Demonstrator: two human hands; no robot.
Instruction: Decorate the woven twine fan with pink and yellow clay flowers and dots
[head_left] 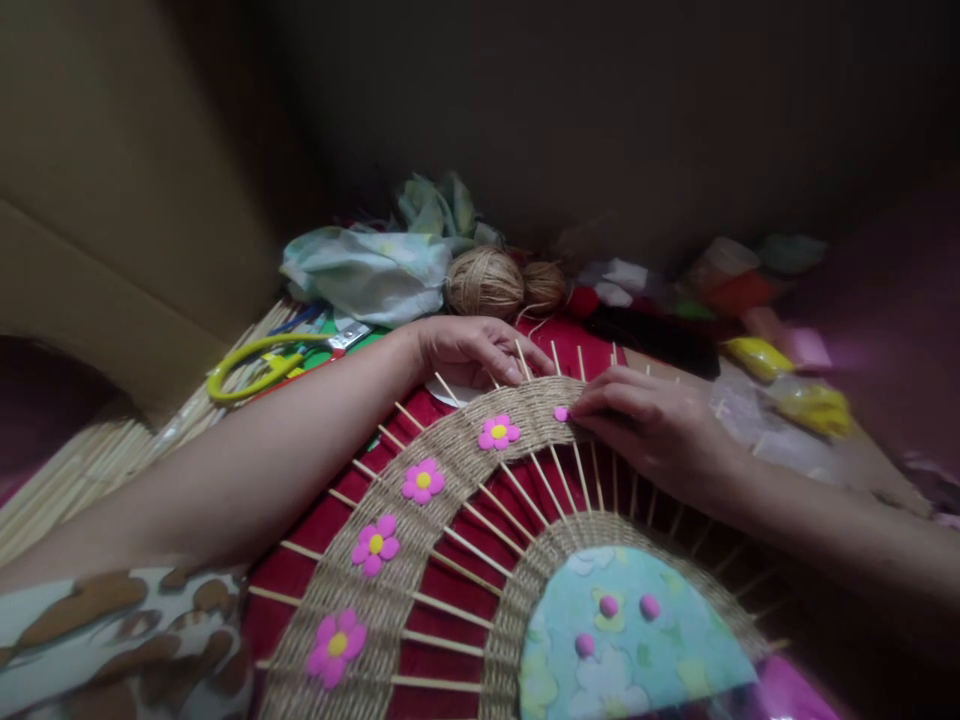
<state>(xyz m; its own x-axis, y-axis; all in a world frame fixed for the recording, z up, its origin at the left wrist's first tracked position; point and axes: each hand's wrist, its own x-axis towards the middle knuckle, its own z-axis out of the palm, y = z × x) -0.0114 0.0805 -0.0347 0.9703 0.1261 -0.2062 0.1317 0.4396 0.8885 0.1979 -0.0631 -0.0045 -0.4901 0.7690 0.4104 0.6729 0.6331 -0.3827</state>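
While right hand (652,430) pinches small pink foam petal (561,413), best press straight dwn — left hand (472,352), flat & open beside, pins woven jute ring (457,460).

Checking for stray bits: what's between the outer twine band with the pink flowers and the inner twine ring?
Head view: only bare wooden sticks span from the outer twine band to the inner twine ring, with red cloth showing beneath.

A round wheel (459,456) of jute bands woven over wooden spokes lies flat, near centre; pink yellow-centred flowers (423,481) dot its left arc, one small pink petal (561,413) at its far edge.
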